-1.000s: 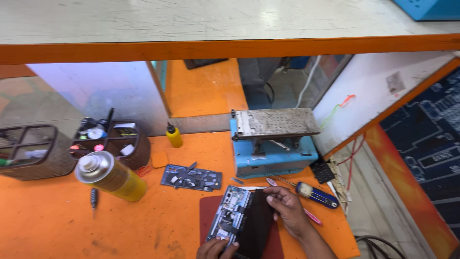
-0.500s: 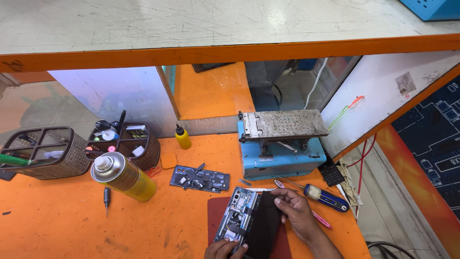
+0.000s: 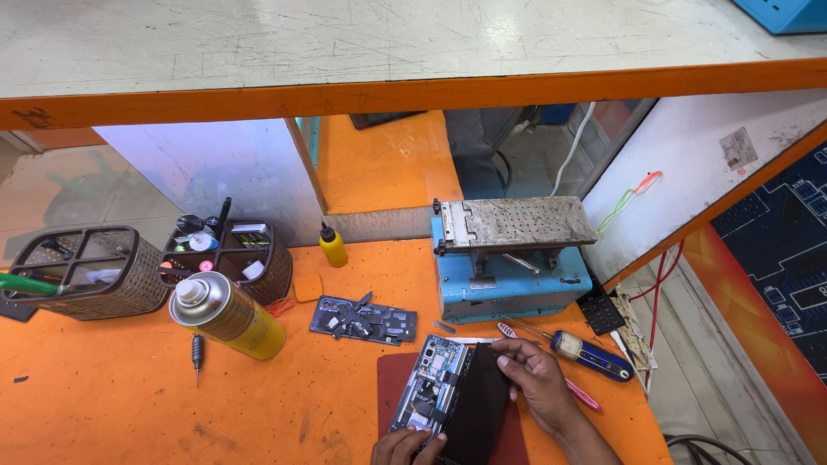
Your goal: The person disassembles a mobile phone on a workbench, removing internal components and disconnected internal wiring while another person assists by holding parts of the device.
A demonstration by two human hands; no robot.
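Note:
An opened phone [image 3: 432, 383] with its circuit boards showing lies on a dark red mat [image 3: 389, 387] at the near edge of the orange bench. A black panel [image 3: 476, 403] is folded open along its right side. My right hand [image 3: 536, 377] grips the top right edge of that panel. My left hand [image 3: 405, 446], only partly in view at the bottom, pinches the phone's lower end.
A blue machine with a perforated metal plate [image 3: 508, 258] stands behind the phone. A blue-handled screwdriver [image 3: 586, 353], a pink tool [image 3: 581, 394], a phone back frame [image 3: 362, 320], a yellow spray can [image 3: 226, 317], a small yellow bottle [image 3: 332, 245] and two mesh organisers [image 3: 86, 271] lie around.
The camera view has drifted, so everything sits slightly lower and further right in frame. Both hands stay on the phone and panel in nearly the same grip.

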